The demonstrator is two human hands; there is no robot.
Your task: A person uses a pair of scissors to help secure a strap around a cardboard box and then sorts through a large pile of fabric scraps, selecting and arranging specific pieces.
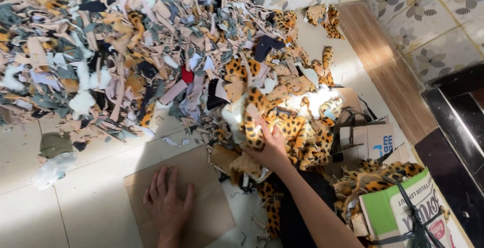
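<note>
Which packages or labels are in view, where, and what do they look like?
Green box: bottom right, green and white printed carton, tied with dark strap.
Brown carton: right of the right hand, flattened brown cardboard with a blue mark.
Cardboard sheet: plain brown, flat under the left hand.

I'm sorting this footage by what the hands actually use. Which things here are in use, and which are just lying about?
In use:
- leopard-print fabric piece, in the right hand grip
- brown cardboard sheet, left hand pressed flat on it

Lying about:
- big heap of mixed fabric scraps
- small cardboard boxes
- green and white bag
- white stuffing tufts
</note>
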